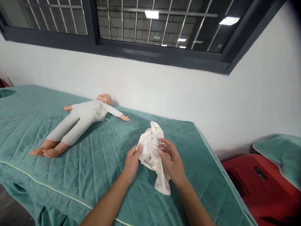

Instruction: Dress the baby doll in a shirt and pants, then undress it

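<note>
A crumpled white cloth garment (pixel 150 150) is held just above the green quilted cover, right of the middle. My left hand (pixel 132 161) pinches its left edge, with the thumb on top. My right hand (pixel 172 158) grips its right side, fingers curled on the fabric. One narrow part of the garment hangs down below my right hand, and another points up towards the wall. To the left, a baby doll (pixel 82 117) in a light grey-white suit lies on its back, arms spread, its head near the wall and its bare feet towards the front left.
The green quilted cover (pixel 101 179) has a pale piped edge along its front and right side. Behind it is a white wall (pixel 164 91) under a dark window frame (pixel 141 55) with metal bars. A red plastic stool or chair (pixel 261 185) stands at the right, partly under green fabric (pixel 282 150).
</note>
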### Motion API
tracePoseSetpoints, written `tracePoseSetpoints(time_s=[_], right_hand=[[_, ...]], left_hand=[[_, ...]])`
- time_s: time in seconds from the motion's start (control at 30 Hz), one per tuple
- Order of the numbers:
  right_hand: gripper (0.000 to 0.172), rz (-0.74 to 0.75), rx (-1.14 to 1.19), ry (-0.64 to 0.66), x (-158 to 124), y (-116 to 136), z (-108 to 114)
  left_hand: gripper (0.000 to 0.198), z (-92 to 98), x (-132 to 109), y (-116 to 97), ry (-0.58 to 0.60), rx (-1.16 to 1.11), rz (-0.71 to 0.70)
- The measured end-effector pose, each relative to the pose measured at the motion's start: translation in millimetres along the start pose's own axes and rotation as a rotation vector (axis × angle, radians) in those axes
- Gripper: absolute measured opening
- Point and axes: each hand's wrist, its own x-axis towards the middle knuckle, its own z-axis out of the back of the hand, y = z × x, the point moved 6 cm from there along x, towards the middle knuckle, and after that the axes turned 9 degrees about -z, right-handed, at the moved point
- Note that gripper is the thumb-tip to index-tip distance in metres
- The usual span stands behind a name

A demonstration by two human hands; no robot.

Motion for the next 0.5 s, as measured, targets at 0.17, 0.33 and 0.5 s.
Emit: tracePoseSetpoints(time_s=[0.17, 0.33, 0.5], right_hand=[[0.044, 0.019, -0.187, 0.245, 5, 22, -22], [0.02, -0.106, -0.058, 0.179, 11, 9, 5], [0.025, -0.159, 0.017, -0.21, 17, -1, 81]], left_hand=[[0.045, -0.4, -2, 3, -0.009, -0.155, 0.056], [0.041, 10.2, 6, 2, -0.145, -0.262, 0.034], [0.051, 14.0, 9, 4, -0.184, -0.421, 0.094]])
